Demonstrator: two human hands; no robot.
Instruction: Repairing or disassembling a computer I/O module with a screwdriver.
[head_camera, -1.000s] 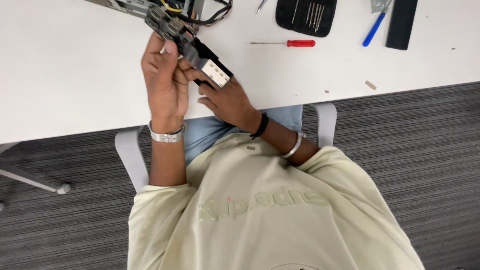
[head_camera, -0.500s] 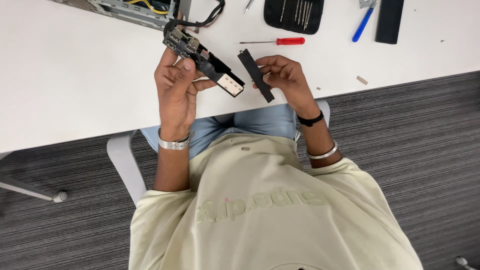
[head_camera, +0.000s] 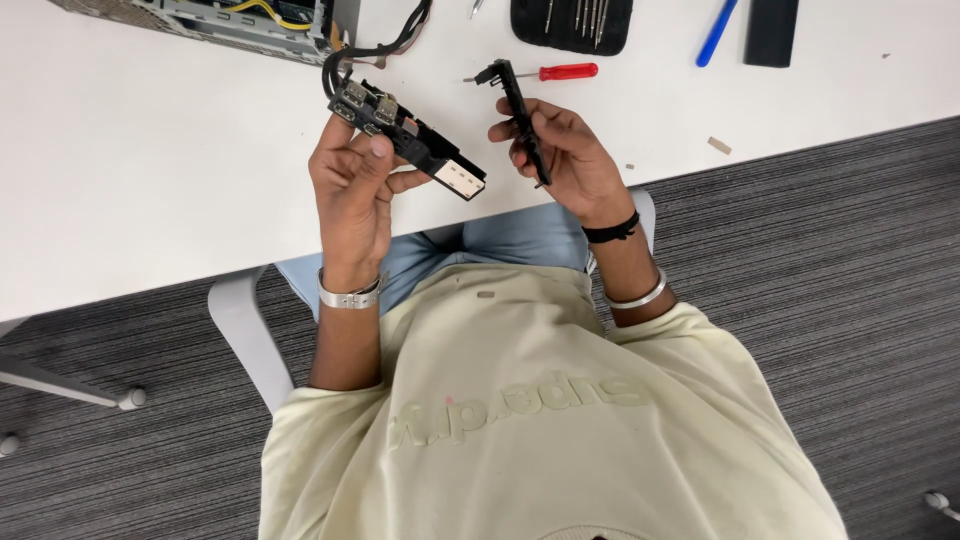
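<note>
Port board (head_camera: 405, 140), cabled to the open computer case (head_camera: 240, 20), sits pinched in the left hand (head_camera: 355, 195) above the white table (head_camera: 150, 150). Just beside it, the right hand (head_camera: 565, 160) grips a narrow black bracket (head_camera: 522, 118), upright, near the red screwdriver (head_camera: 545, 72).

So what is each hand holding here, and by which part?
Left hand holds the port board near its cabled end; right hand holds the black bracket strip at its lower half.

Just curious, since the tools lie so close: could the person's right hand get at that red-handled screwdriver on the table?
Probably yes, but not freely: the right hand already holds a black bracket. The red-handled screwdriver lies just beyond it, nothing between.
</note>
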